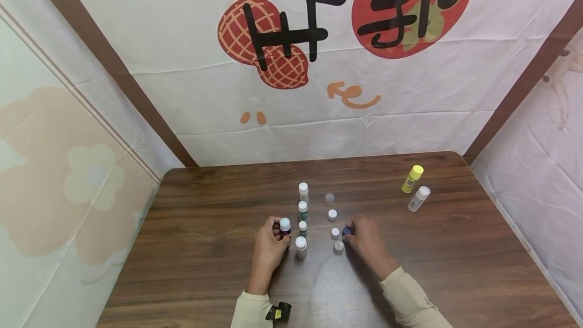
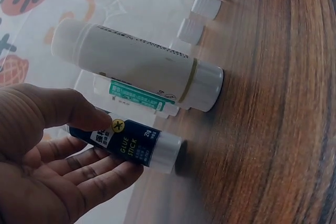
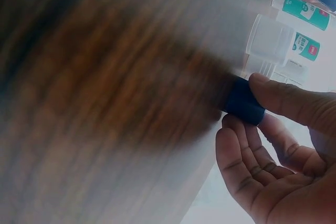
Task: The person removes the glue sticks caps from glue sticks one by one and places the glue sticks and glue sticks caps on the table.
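My left hand (image 1: 269, 247) holds a dark blue glue stick (image 2: 134, 145) upright between thumb and fingers, its white base at the table and its pale top uncovered. Right beside it, several white and green-labelled glue sticks stand in a column, the nearest a white glue stick (image 1: 301, 248). On the other side, my right hand (image 1: 370, 244) pinches a dark blue cap (image 3: 244, 100) by thumb and fingers, low at the tabletop. Loose caps stand in a second column near that hand, among them a clear cap (image 1: 338, 247) and a small white cap (image 1: 335, 233).
A yellow glue stick (image 1: 412, 178) and a white-capped glue stick (image 1: 419, 198) stand at the back right of the brown wooden table (image 1: 196, 237). Behind the table hangs a printed cloth (image 1: 314, 100), with more cloth at both sides.
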Motion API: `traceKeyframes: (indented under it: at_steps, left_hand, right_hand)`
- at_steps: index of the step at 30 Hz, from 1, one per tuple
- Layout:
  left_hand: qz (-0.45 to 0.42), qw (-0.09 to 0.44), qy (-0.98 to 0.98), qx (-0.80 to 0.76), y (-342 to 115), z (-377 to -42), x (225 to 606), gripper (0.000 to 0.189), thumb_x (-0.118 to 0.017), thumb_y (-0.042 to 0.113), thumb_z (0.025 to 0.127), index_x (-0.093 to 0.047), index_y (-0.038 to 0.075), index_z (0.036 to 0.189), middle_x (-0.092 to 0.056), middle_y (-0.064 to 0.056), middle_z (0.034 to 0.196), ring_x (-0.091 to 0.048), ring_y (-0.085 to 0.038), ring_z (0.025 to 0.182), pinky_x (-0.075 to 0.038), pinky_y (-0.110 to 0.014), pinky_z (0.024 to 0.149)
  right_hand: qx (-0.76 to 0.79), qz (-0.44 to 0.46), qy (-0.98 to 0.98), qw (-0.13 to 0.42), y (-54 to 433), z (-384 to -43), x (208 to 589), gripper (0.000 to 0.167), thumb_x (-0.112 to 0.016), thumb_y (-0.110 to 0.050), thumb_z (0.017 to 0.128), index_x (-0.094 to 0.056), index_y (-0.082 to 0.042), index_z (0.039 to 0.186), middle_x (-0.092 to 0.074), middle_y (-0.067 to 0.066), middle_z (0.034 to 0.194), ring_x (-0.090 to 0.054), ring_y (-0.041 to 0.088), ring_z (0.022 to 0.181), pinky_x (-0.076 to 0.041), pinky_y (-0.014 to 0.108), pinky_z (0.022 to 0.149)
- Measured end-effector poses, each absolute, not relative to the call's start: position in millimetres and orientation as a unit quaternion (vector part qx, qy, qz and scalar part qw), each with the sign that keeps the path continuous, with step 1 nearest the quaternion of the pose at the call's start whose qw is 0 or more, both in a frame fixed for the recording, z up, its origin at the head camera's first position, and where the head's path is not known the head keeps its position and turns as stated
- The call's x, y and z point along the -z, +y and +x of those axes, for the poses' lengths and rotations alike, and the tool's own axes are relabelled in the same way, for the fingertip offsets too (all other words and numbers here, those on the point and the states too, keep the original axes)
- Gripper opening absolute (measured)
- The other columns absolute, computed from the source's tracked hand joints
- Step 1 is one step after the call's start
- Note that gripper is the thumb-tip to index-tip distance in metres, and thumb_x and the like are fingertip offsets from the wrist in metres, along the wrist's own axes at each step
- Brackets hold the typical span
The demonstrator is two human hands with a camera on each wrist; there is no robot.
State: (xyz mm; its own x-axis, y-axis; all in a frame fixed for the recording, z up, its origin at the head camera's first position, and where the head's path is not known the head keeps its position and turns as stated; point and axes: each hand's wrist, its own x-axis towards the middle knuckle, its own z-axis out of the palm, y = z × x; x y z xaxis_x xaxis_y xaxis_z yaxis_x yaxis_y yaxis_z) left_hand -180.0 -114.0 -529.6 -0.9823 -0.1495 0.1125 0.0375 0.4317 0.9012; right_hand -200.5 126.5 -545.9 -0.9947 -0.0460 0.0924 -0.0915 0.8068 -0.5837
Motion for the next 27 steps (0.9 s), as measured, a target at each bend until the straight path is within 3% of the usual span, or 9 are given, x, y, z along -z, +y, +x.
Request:
traceKeyframes:
  at_steps: [17,27]
  left_hand:
    - [0.032,0.078,-0.844,0.529,-116.2,-174.7,535.5,0.028,-0.072,-0.013,0.071,-0.061,0.003,0.091,-0.067,-0.01,0.09,-0.067,-0.023,0.088,-0.056,-0.034,0.073]
    - [0.033,0.088,-0.845,0.526,-117.2,-178.2,533.9,0.027,-0.072,-0.013,0.071,-0.062,0.004,0.09,-0.067,-0.01,0.088,-0.068,-0.023,0.087,-0.056,-0.036,0.074]
  right_hand:
    - [-0.322,0.052,-0.945,0.038,129.5,-195.1,551.0,0.024,-0.082,0.001,0.066,-0.062,-0.004,0.078,-0.058,0.002,0.073,-0.053,0.016,0.068,-0.048,0.036,0.063]
    - [-0.356,0.048,-0.931,0.069,140.9,-190.8,532.9,0.034,-0.078,-0.001,0.073,-0.066,0.004,0.105,-0.069,0.015,0.09,-0.066,0.028,0.081,-0.053,0.044,0.073]
